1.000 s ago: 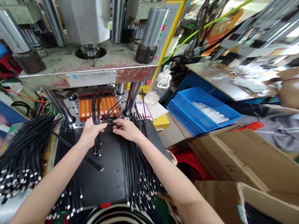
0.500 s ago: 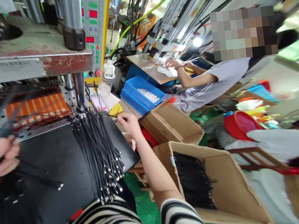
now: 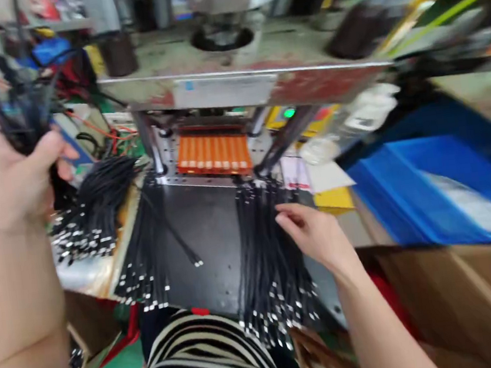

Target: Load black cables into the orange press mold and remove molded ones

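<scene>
Workshop, head view: We see a black worktop [image 3: 206,230] between the hands, running up to a worn metal press [image 3: 226,89] beyond them.
Held cables: Our left hand [image 3: 14,175] is closed round a bunch of black cables [image 3: 19,109], held up left of the worktop; they look slim, dark and blurred, fanning out above the fist.
Right hand: Our right hand [image 3: 317,235] is at the right cable pile [image 3: 261,247], fingers curled and thumb close to them; we cannot tell whether they grip anything.
Cable tips: That pile's silvery ends point towards us, nearer than the right hand.
Other cables: A left cable pile [image 3: 144,248] and a side bundle [image 3: 105,194] lie right of our left hand; loose cables [image 3: 181,244] lie between the hands.
Press bed: A pale-striped orange block [image 3: 213,152] sits beyond, between the hands.
In the way: Our right hand hides part of its pile; a clear bottle [image 3: 353,121] and blue bin [image 3: 388,191] stand to its right.
</scene>
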